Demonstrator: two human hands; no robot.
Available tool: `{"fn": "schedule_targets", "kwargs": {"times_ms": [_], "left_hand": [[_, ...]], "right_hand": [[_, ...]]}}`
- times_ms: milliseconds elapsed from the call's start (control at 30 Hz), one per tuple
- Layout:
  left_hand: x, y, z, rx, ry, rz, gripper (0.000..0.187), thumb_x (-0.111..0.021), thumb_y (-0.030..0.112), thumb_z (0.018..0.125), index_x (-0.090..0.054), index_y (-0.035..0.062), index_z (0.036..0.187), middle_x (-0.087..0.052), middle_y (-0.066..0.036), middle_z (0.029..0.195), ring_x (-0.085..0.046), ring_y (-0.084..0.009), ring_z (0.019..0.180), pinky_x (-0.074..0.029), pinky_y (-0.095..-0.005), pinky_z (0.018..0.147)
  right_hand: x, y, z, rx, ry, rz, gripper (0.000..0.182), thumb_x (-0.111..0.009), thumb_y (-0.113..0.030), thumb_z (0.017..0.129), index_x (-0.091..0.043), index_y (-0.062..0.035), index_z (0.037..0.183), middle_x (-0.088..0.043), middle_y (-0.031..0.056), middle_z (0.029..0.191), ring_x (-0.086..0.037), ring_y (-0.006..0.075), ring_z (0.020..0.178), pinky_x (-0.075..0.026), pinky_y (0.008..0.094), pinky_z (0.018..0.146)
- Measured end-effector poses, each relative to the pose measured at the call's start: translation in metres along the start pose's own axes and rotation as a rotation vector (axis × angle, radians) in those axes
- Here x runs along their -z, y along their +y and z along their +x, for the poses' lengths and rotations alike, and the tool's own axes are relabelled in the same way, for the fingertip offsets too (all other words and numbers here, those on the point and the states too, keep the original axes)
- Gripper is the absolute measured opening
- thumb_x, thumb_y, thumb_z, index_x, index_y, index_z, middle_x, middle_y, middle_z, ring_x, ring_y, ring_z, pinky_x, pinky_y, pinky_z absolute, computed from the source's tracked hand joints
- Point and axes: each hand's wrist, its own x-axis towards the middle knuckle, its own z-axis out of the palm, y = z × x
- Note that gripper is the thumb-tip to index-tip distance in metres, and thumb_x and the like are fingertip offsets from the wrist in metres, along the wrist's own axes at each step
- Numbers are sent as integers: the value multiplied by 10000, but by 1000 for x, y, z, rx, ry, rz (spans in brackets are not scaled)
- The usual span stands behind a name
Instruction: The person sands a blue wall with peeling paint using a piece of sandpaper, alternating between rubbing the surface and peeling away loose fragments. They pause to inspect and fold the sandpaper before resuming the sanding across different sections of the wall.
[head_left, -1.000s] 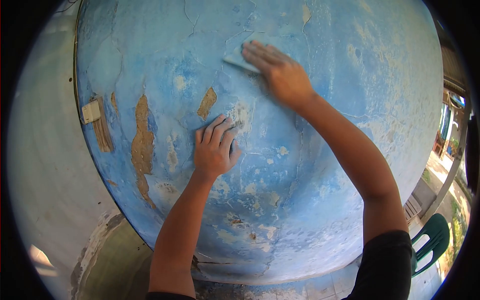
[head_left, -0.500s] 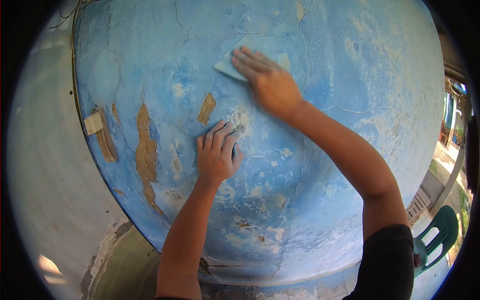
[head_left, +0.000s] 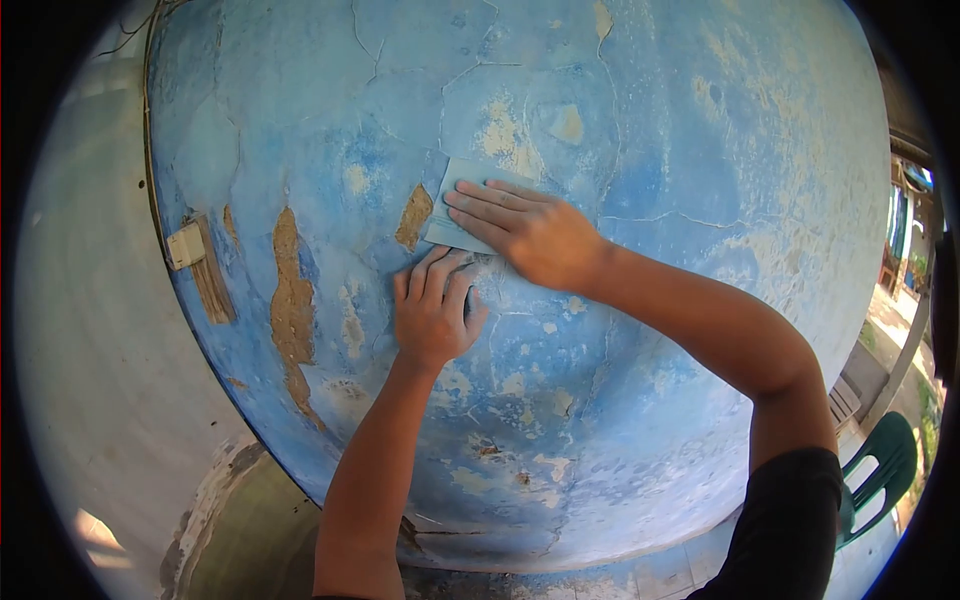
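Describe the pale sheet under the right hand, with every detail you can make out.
The pale sheet is thin, grey-green to bluish, with straight visible edges; it looks like paper, though its exact material is unclear. It lies against the blue wall, set slightly askew. The right hand lies over it, fingers extended, hiding part of it. A bare brown patch lies just to its left. The left hand is just below; contact is unclear.
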Motion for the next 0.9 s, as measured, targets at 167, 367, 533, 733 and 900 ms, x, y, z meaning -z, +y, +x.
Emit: {"fn": "schedule_targets", "kwargs": {"times_ms": [167,367,533,733,900], "left_hand": [[-3,0,-1,1,34,0,228,-683,158,932,-734,90,1143,-696,-123,1312,-627,-328,1329,-443,-498,1059],[-3,1,-3,26,10,-10,237,-684,155,923,-739,91,1145,-694,-122,1305,-635,-331,1316,-446,-496,1059],[-3,0,-1,14,33,-13,239,-670,152,931,-737,92,1152,-693,-123,1307,-636,-330,1314,-448,-496,1055],[0,2,-5,32,28,2,233,-662,152,941,-738,94,1154,-693,-123,1308,-642,-327,1305,-453,-491,1049],[0,2,-7,35,30,-8,230,-664,154,947,-737,96,1157,-688,-117,1310,-644,-326,1299,-452,-490,1047]], "right_hand": [[22,54,23,-190,98,-198,446,-648,-51,1006,-701,-55,1449,-662,97,1553,-625,244,1447,-490,396,1248],[8,21,3,104,-102,42,527,-692,-66,989,-665,-133,1511,-614,83,1603,-584,258,1486,-475,406,1270],[39,68,25,-97,-12,-94,497,-704,-77,999,-674,-107,1494,-618,94,1597,-580,280,1488,-462,424,1276],[26,18,-12,-11,-49,-59,480,-710,-68,970,-701,-72,1449,-661,106,1553,-612,278,1459,-479,430,1258],[36,58,26,-297,149,-150,501,-692,-34,965,-686,-52,1465,-655,93,1561,-603,261,1468,-482,428,1255]]}}
